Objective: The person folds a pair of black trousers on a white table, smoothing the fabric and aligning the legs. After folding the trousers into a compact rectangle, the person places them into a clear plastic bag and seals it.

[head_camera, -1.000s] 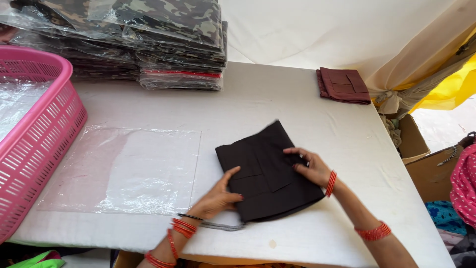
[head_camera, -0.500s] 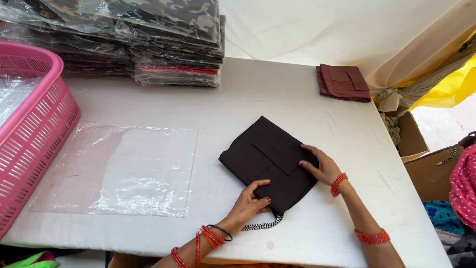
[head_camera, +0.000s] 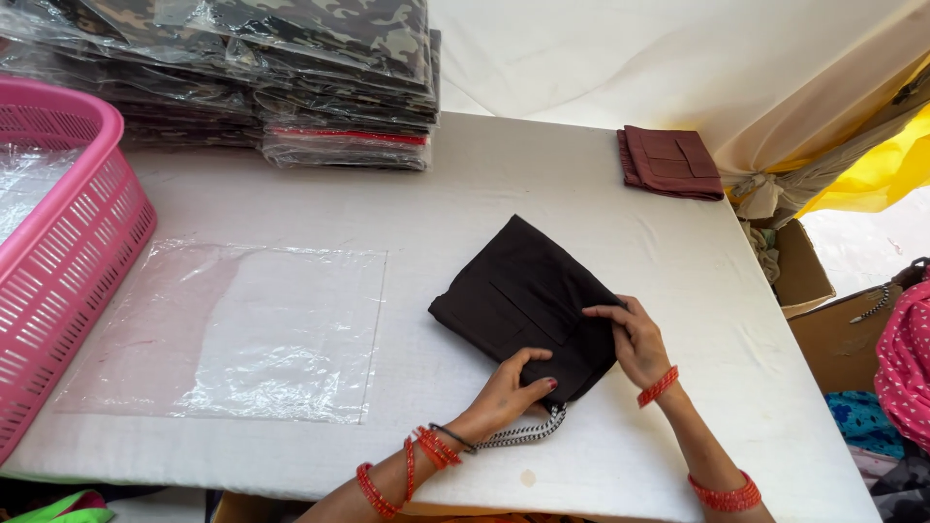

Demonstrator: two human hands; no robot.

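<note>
black folded cloth, a garment with a patch pocket showing [head_camera: 528, 300], lay turned cornerwise on the white worktop [head_camera: 542, 184], right of centre and near the front edge. the left hand [head_camera: 511, 389] was curled over its near corner, fingers bent down onto the fabric, and the right hand [head_camera: 635, 339] gripped the right edge with the fingers laid over the top and the thumb seemingly tucked below. to do this step well, i judged that both hands should keep the layers pressed flat together so the fold did not slide open, and keep the edges square while the piece was handled. a black-and-white cord [head_camera: 523, 433] trailed from under the garment's near corner past the left wrist, and it would need tucking in so it did not snag.

just to the left a clear plastic bag [head_camera: 232, 329] lay flat on the worktop, apart from the garment. further left stood a pink plastic basket [head_camera: 68, 252] with more clear plastic inside. at the back left was a stack of bagged camouflage garments [head_camera: 291, 68], and at the back right a folded maroon garment [head_camera: 670, 162] lay on its own.

what kind of garment the black piece was could not be told, as the fold hid its shape. the right thumb and the cord's attachment were hidden. the basket was cut off at the left, the stack at the top, and the cardboard boxes [head_camera: 823, 310] beside the worktop showed only in part.
</note>
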